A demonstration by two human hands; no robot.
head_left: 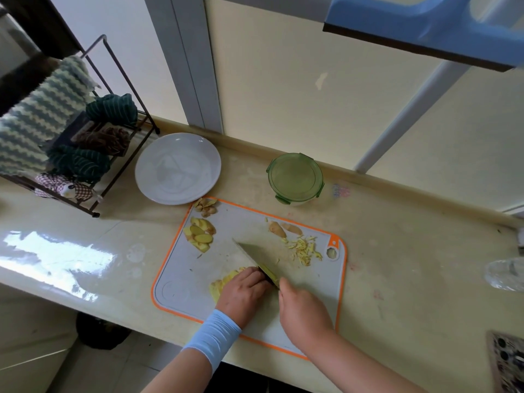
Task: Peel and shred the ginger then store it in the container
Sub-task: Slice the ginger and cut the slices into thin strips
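A grey cutting board (226, 285) with an orange rim lies on the counter. My left hand (243, 293) presses down on yellow ginger slices (224, 282) with curled fingers. My right hand (303, 310) grips the handle of a knife (249, 253), whose blade lies against my left fingers and points up-left. More peeled slices (200, 235) sit at the board's left. Ginger shreds (304, 249) lie at its right, with two unpeeled pieces (283, 228) above them. Peel scraps (206, 207) lie at the top left corner. The green lidded container (295, 177) stands behind the board.
A white plate (177, 168) sits behind the board to the left. A black wire rack (85, 131) with cloths stands at the far left. A clear plastic bottle (504, 273) lies at the right edge. The counter's front edge runs under my wrists.
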